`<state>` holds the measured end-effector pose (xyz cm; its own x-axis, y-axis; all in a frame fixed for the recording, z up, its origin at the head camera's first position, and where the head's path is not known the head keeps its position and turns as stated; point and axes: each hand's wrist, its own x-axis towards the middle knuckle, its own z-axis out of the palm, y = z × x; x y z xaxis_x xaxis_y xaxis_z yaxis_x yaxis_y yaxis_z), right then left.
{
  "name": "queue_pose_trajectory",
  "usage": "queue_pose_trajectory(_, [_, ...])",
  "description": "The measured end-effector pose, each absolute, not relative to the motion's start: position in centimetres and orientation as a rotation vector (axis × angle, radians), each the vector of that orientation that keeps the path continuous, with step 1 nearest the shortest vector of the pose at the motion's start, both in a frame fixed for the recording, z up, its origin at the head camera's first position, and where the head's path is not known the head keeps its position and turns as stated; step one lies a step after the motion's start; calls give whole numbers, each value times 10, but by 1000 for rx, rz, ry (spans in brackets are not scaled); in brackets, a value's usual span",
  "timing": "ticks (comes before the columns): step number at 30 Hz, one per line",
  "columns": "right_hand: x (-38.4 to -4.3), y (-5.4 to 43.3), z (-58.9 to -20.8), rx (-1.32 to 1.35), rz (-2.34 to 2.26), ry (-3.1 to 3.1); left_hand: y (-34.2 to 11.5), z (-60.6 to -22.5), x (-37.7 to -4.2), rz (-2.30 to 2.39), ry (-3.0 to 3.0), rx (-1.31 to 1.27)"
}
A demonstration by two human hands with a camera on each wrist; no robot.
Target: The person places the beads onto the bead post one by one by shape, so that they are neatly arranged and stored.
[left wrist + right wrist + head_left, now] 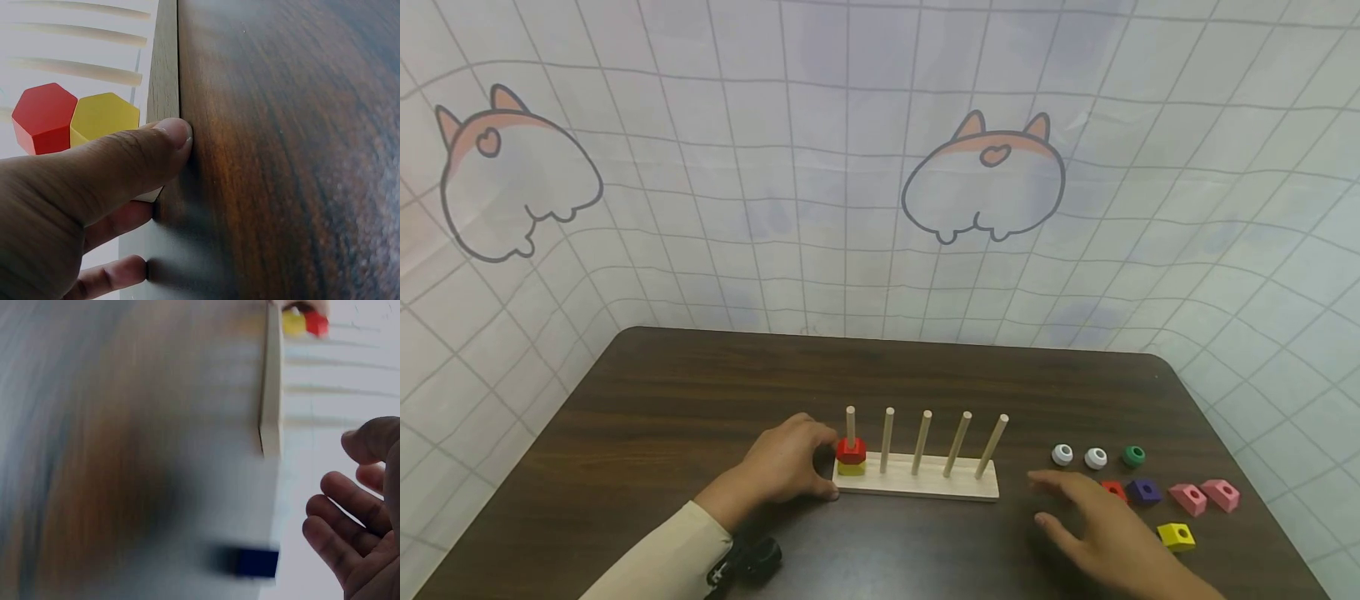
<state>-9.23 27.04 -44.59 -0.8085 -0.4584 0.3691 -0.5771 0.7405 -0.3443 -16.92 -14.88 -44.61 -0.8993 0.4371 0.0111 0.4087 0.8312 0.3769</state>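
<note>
A pale wooden peg stand (917,479) with a row of several upright pegs sits on the table. On its leftmost peg a red hexagonal block (851,451) is stacked over a yellow hexagonal block (852,469). My left hand (786,462) grips the stand's left end, its thumb (172,132) on the front edge in the left wrist view and its fingers around the end. To the right of the stand, my right hand (1093,529) hovers with loosely bent fingers, nothing in it. A red block (1115,490) is partly hidden behind it, beside a purple block (1144,492).
Two white beads, one of them this bead (1062,454), and a green bead (1133,456) lie at the right. Nearby are two pink blocks, including this pink block (1188,498), and a yellow block (1176,537). A patterned cloth (850,275) hangs behind the table.
</note>
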Motion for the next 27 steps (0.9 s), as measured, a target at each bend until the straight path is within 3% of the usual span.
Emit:
queue_pose_trajectory(11, [-84, 341, -433, 630, 596, -2731, -150, -447, -170, 571, 2938, 698])
queue_pose_trajectory(21, [-79, 387, -438, 325, 518, -3067, -149, -448, -170, 565, 2934, 691])
queue_pose_trajectory(27, [-77, 407, -445, 282, 441, -3048, -149, -448, -170, 571, 2934, 682])
